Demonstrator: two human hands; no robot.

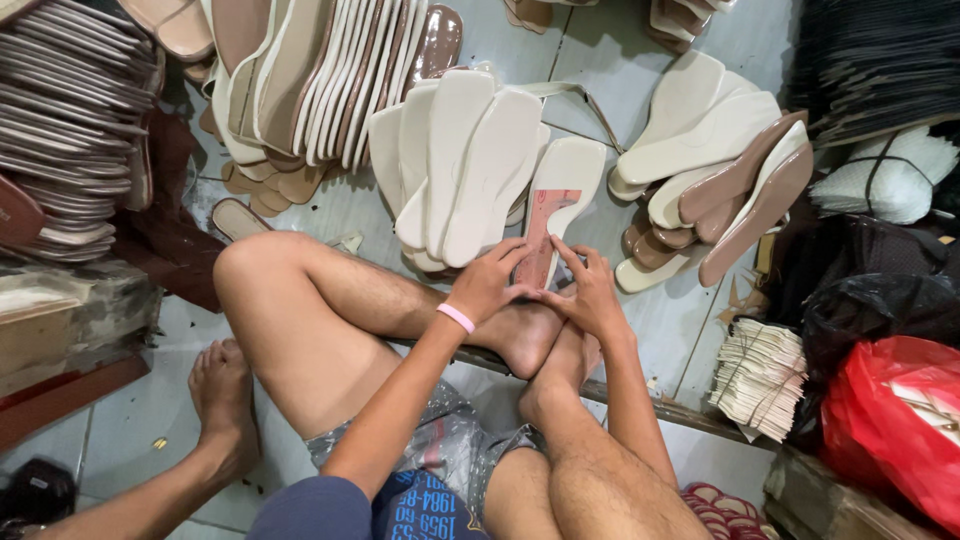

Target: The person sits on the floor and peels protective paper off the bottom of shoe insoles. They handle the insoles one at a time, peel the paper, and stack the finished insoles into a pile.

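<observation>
Both hands meet over one cream shoe insole (558, 205) that lies on the grey tiled floor (690, 320) just beyond the person's crossed bare feet. The left hand (490, 283), with a pink wristband (456, 318) on its wrist, presses its fingers onto the near end of a reddish-brown liner piece (541, 235) laid along the insole. The right hand (590, 290) pinches the same piece from the right side, fingers curled on its edge. Just left of the insole a fan of cream insoles (460, 165) leans together, touching it. To the far right is a heap of cream and brown wedge soles (715, 165). A red plastic bag (895, 420) sits at the near right, beside a tied bundle of paper pieces (760, 375).
</observation>
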